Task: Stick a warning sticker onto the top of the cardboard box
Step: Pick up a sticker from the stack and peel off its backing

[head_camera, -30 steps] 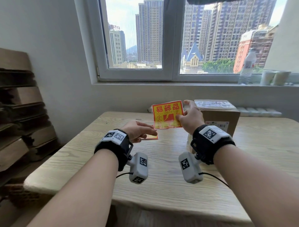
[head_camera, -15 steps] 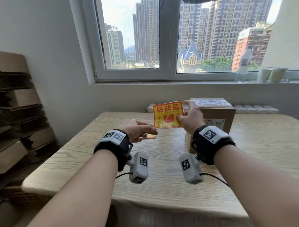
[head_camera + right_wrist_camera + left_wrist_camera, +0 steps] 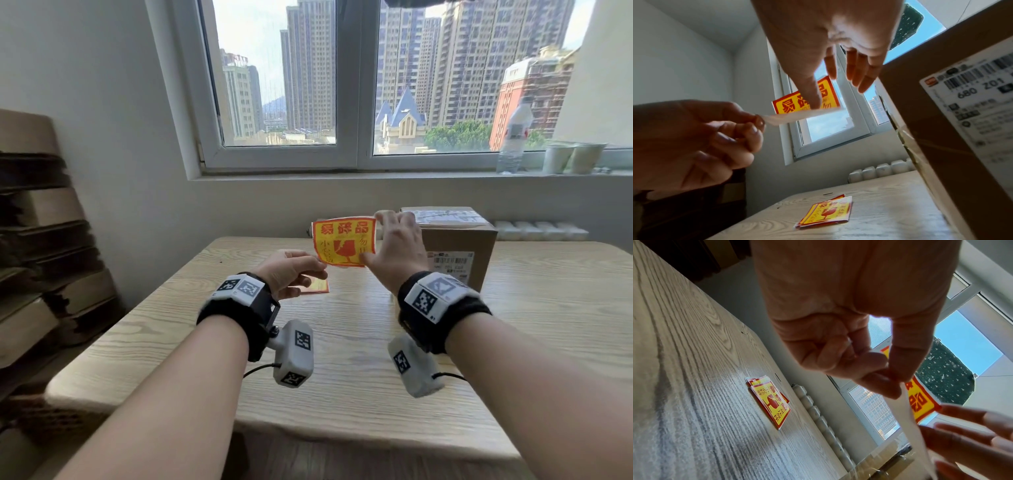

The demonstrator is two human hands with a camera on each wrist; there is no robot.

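I hold a yellow and red warning sticker (image 3: 343, 241) upright above the table. My right hand (image 3: 372, 237) pinches its right edge, thumb on the printed face (image 3: 815, 97), fingers spread behind it. At the sticker's lower left corner my left hand (image 3: 320, 270) pinches the white backing paper (image 3: 795, 117), which hangs away from the sticker (image 3: 919, 400) in the left wrist view. The cardboard box (image 3: 455, 255) stands just right of and behind my right hand, with a shipping label on its front. A small stack of the same stickers (image 3: 317, 286) lies on the table under my left hand.
The wooden table (image 3: 342, 359) reaches to a white radiator (image 3: 541, 229) at the back. A water bottle (image 3: 513, 137) and paper cups (image 3: 570, 157) stand on the window sill. Flattened cardboard (image 3: 41, 246) is piled against the left wall.
The right hand's fingers have spread out along the sticker's right edge. The left hand's fingertips have closed in on the sticker's lower left corner. The box has stayed where it was.
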